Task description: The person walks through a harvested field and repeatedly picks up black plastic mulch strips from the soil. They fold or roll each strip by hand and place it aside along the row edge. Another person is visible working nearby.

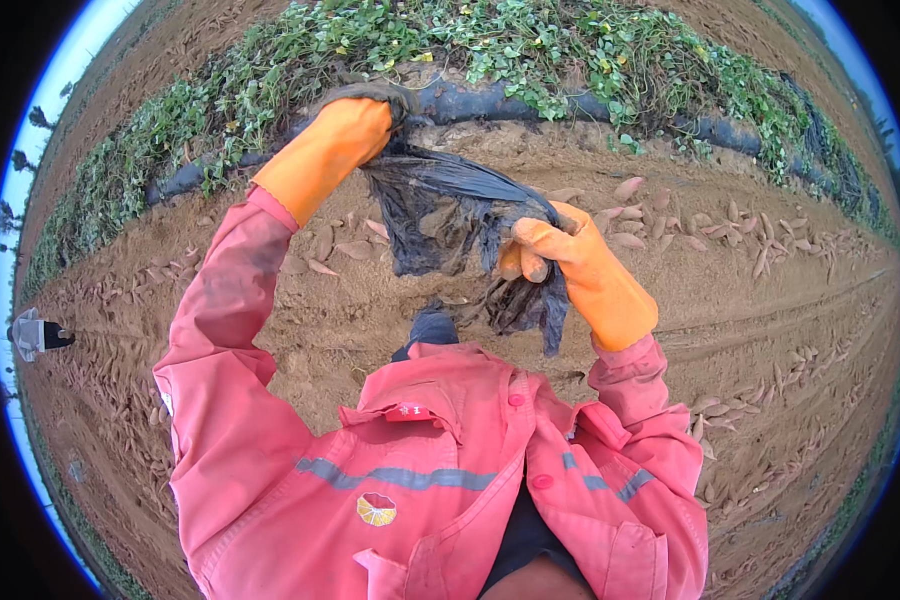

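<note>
Both my hands wear orange rubber gloves, dirty at the fingers. A torn strip of black plastic mulch film (457, 176), crumpled and soil-stained, stretches between them. My left hand (356, 124) grips its upper end beside the vine-covered ridge; the fingertips are mostly hidden behind the glove and film. Lower and nearer my body, my right hand (551, 240) is closed around the gathered other end, thumb and fingers folded over it. Ragged ends of the film dangle below the right hand over bare soil. More black film (480, 101) covers the side of the ridge just past my left hand.
Green vines (510, 45) with leaves top the ridge. Dug sweet potatoes (765, 232) lie in rows along the soil to the right, with a few (356, 249) beneath the film. My shoe (431, 326) is below my hands. Another person (37, 334) stands far off at left.
</note>
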Action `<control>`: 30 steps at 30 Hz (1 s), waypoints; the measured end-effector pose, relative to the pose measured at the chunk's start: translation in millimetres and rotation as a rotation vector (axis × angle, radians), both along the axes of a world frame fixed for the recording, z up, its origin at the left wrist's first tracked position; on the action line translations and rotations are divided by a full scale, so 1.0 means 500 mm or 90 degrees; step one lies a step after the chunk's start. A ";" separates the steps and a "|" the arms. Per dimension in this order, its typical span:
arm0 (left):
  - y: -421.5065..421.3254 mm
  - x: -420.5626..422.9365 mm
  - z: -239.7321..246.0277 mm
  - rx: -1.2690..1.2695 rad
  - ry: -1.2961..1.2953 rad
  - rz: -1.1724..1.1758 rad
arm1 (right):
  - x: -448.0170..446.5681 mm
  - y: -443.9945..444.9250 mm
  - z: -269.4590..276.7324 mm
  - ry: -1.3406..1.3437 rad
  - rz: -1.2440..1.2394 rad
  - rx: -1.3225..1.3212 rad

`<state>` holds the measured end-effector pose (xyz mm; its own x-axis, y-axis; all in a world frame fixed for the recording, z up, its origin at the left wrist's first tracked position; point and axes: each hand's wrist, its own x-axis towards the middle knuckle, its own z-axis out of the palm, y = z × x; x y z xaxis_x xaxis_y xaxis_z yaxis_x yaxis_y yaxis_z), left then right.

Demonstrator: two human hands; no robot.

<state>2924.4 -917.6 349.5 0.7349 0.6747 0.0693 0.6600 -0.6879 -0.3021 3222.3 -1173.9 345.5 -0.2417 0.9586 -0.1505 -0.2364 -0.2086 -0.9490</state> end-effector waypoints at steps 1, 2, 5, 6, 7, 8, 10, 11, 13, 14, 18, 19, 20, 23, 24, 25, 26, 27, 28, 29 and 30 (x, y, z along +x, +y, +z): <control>-0.025 0.004 -0.037 -0.061 0.021 -0.040 | -0.001 0.014 0.024 -0.032 -0.034 0.068; -0.056 0.012 -0.068 -0.119 -0.040 0.004 | -0.002 0.032 0.046 -0.079 -0.065 0.072; -0.168 0.064 -0.123 -0.338 -0.291 -0.032 | 0.004 0.089 0.079 -0.152 -0.094 0.043; -0.205 0.087 -0.133 -0.436 -0.392 -0.042 | 0.014 0.094 0.074 -0.155 -0.052 0.062; -0.238 0.113 -0.138 -0.531 -0.484 -0.047 | 0.031 0.093 0.065 -0.131 -0.005 0.099; -0.265 0.136 -0.142 -0.622 -0.568 -0.047 | 0.038 0.083 0.040 -0.173 -0.058 0.112; -0.293 0.165 -0.142 -0.737 -0.681 -0.040 | 0.036 0.048 -0.038 -0.013 -0.080 0.118; -0.296 0.173 -0.141 -0.763 -0.716 -0.037 | 0.036 0.031 -0.075 0.236 -0.078 -0.014; -0.283 0.173 -0.133 -0.741 -0.738 -0.029 | 0.042 -0.032 -0.120 -0.497 -0.153 0.286; -0.270 0.168 -0.127 -0.696 -0.736 -0.023 | 0.026 -0.024 -0.140 -0.504 -0.040 0.161; -0.166 0.121 -0.088 -0.275 -0.593 0.036 | -0.093 0.002 -0.188 0.048 0.110 -0.245; -0.131 0.105 -0.077 -0.170 -0.527 0.070 | -0.105 -0.009 -0.184 0.012 0.151 -0.254; -0.098 0.089 -0.067 -0.098 -0.449 0.116 | -0.111 -0.017 -0.178 -0.052 0.150 -0.228; -0.052 0.056 -0.069 -0.051 -0.203 0.202 | -0.063 -0.049 -0.135 -0.276 0.161 -0.131; -0.058 0.054 -0.079 -0.067 -0.132 0.179 | -0.037 -0.046 -0.117 -0.349 0.147 -0.077; -0.079 0.056 -0.096 -0.088 -0.064 0.139 | -0.025 -0.035 -0.105 -0.302 0.058 -0.058; -0.105 0.061 -0.111 -0.117 -0.012 0.075 | 0.015 -0.028 -0.085 -0.263 -0.004 -0.006; -0.140 0.068 -0.126 -0.220 -0.041 -0.028 | 0.036 -0.013 -0.079 -0.207 -0.086 0.099; -0.176 0.099 -0.146 -0.562 -0.326 -0.217 | 0.067 0.015 -0.075 -0.247 -0.110 0.227; -0.211 0.132 -0.164 -0.882 -0.499 -0.158 | 0.079 0.038 -0.084 -0.176 -0.151 0.258; -0.249 0.167 -0.178 -1.192 -0.688 -0.062 | 0.091 0.061 -0.099 -0.116 -0.151 0.244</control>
<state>3007.7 -1041.9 260.7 0.9021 0.4045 -0.1502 0.0194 0.3098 0.9506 3268.0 -1143.6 295.9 -0.0123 0.9788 0.2044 -0.0584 0.2034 -0.9774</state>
